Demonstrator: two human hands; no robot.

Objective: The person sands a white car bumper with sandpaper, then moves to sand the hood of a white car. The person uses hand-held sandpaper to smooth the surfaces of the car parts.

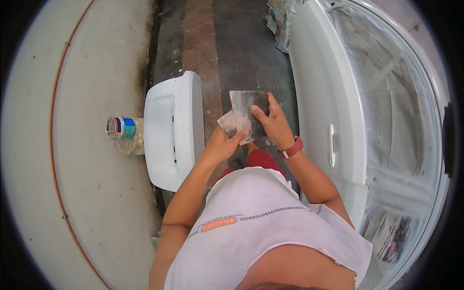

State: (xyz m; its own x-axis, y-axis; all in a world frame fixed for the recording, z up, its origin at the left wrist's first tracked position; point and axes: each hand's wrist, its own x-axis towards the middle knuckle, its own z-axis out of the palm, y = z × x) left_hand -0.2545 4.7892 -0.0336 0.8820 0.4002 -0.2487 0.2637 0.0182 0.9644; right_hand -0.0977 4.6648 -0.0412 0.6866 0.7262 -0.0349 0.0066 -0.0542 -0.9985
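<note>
- The right hand [279,122] is closed on a dark square sheet [243,102], and we see its thumb flat on the front.
- The left hand [222,146] is closed on a smaller pale piece [226,120], with its thumb on the low corner of the dark square sheet.
- Both bits are up in front of the legs, between the white trunk lid [164,133] and the white car door [328,87]. We cannot tell what they are made of.
- We think one bit could slip and fall, because they look dusty and the hold is mostly at the edges.
- If the left arm swings out, it could bump the white trunk lid, which is very near.
- If the right arm swings out, the red watch [291,147] could scratch the white car door.
- We see letters on an orange patch on the white shirt [261,193].
- The can [127,127] has a blue label, but its print is too small for us.
- The newspaper [395,237] has print and a picture, too blurry to read.
</note>
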